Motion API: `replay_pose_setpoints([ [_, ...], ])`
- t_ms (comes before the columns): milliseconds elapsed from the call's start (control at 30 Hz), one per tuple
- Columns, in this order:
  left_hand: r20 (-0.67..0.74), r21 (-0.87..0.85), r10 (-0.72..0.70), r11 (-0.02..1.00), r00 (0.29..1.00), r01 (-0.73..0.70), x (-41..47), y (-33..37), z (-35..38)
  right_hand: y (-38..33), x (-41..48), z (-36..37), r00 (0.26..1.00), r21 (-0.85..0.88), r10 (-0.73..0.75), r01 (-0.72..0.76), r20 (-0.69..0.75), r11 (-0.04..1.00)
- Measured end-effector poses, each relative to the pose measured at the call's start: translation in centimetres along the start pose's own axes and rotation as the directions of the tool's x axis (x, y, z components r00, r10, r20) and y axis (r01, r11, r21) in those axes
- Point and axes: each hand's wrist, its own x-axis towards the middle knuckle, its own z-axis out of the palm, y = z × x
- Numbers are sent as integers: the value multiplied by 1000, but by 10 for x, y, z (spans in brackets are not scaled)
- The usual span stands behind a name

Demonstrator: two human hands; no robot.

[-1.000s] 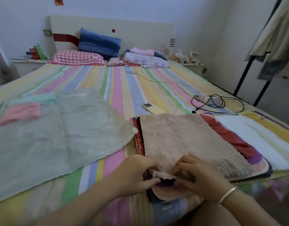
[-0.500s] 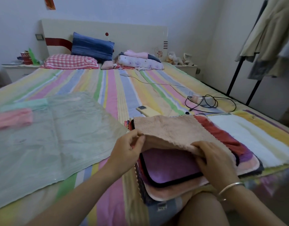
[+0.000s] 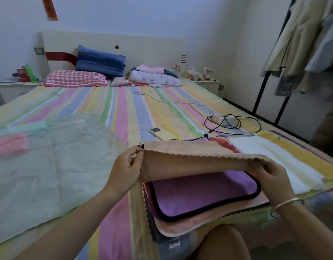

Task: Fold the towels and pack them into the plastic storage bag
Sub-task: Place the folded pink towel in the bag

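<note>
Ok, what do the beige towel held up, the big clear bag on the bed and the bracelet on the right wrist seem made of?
Beige zigzag-edged towel: likely plush microfibre, fuzzy matte nap, sagging softly. Large translucent storage bag: thin plastic film, wrinkled, faintly glossy, see-through. Thin wrist bangle: polished metal, perhaps silver, by its bright sheen.
</note>
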Motion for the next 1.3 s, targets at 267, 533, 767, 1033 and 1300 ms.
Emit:
replay_pose_setpoints([
  [267, -23, 468, -64, 881, 998, 67, -18, -15, 6, -7, -12, -15, 996, -200, -28, 44, 82, 979],
  [533, -29, 574, -137, 809, 990, 129, 6, -30, 18, 21, 12, -4, 973, -458, 186, -103, 139, 883],
  [767, -43, 596, -114, 794, 993, 117, 35, -40, 28, 31, 46, 12, 961, -577, 237, -112, 145, 809],
  [1033, 177, 720, 56, 674, 983, -168, 40, -46, 31, 40, 46, 24, 932, -745, 282, -18, 230, 667],
  [1300, 314, 684, -206, 726, 927, -70, 52, -31, 31, 35, 47, 24, 916, -605, 325, -123, 237, 787],
])
